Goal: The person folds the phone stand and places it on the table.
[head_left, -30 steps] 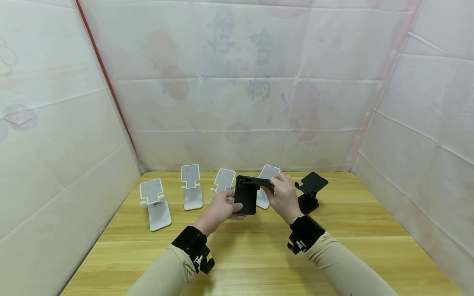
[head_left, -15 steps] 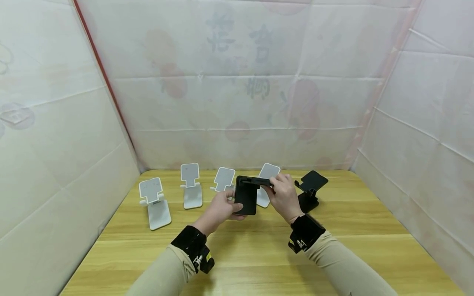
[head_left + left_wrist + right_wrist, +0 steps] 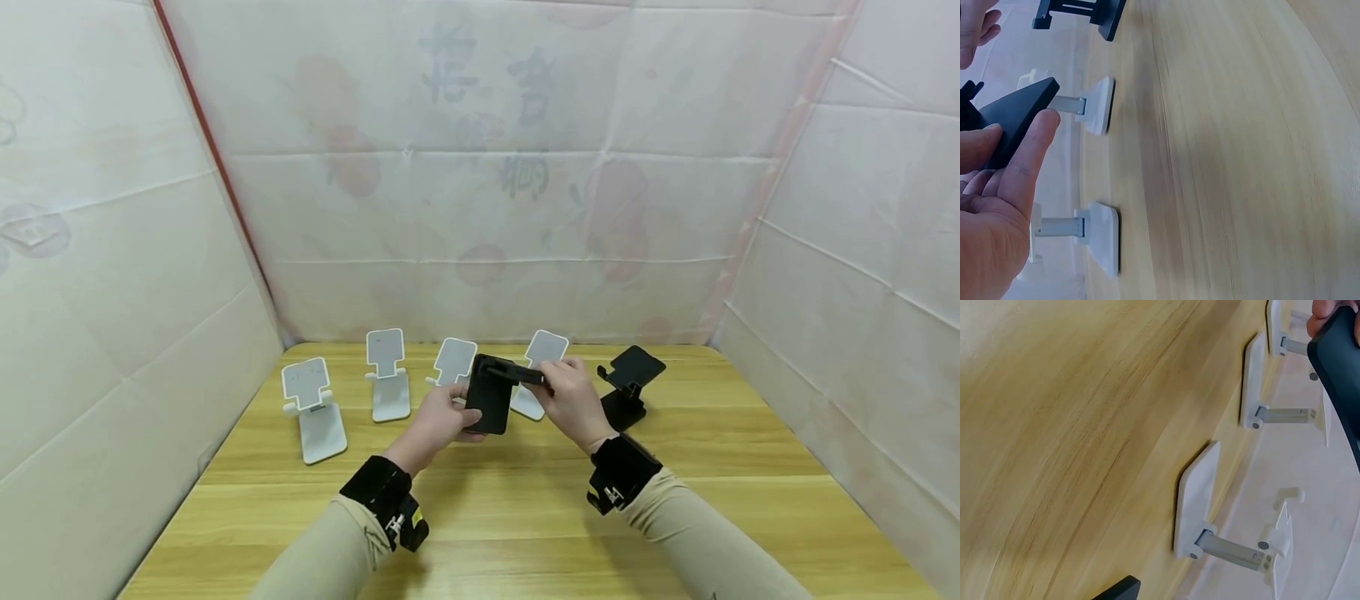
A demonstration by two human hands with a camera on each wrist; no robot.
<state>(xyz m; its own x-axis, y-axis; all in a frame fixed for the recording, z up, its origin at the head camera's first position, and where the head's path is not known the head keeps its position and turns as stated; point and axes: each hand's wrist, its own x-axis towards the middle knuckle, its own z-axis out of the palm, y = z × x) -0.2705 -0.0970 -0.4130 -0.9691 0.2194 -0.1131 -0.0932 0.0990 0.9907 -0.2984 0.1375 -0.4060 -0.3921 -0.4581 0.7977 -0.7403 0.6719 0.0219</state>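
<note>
In the head view a black folding phone stand (image 3: 490, 408) is held up over the table between both hands. My left hand (image 3: 435, 423) grips its flat base at the left side, with the thumb across the face. The fingers of my right hand (image 3: 570, 402) pinch the far end of the stand's arm, which sticks out sideways from the base's top. The left wrist view shows the base (image 3: 1019, 119) between thumb and fingers. In the right wrist view only part of the dark base (image 3: 1340, 369) appears at the upper right edge.
Several white phone stands stand unfolded along the back, including one at far left (image 3: 322, 435), one beside it (image 3: 391, 400) and one behind the right hand (image 3: 547, 346). Another black stand (image 3: 636, 367) stands at right. Pale cloth walls (image 3: 480, 217) enclose the wooden table (image 3: 510, 533).
The held black stand has shifted slightly left and tilted a little, with the left hand moving along. My right hand has moved slightly left, still pinching the arm.
</note>
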